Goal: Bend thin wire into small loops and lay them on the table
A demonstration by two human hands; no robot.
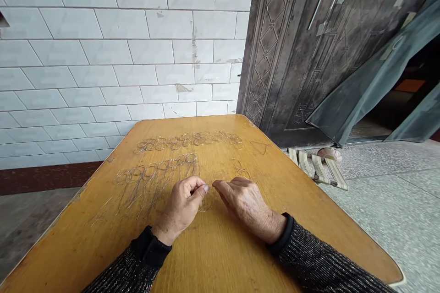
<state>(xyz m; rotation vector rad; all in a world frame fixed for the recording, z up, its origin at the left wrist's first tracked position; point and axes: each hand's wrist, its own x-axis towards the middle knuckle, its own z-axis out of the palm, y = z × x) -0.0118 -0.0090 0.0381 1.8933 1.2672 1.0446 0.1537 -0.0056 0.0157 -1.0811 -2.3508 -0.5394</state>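
My left hand (184, 203) is closed in a pinch on a thin wire, whose round wire loop (206, 209) shows just below the fingertips. My right hand (245, 201) is a little to the right, its thumb and fingers pressed together at the wire; the exact grip is hidden. To the left lies a row of looped wires with long loose tails (147, 174). Behind it is a second row of coiled wire loops (175, 142). Beyond my right hand lies a small twisted wire piece (240, 169).
The wooden table (275, 238) has rounded corners and stands against a white tiled wall (137, 50). A bent triangular wire (259, 147) lies near its right edge. Right of the table are a low strap-seated stool (318, 168), a dark carved door (292, 55) and a grey-green curtain (371, 78).
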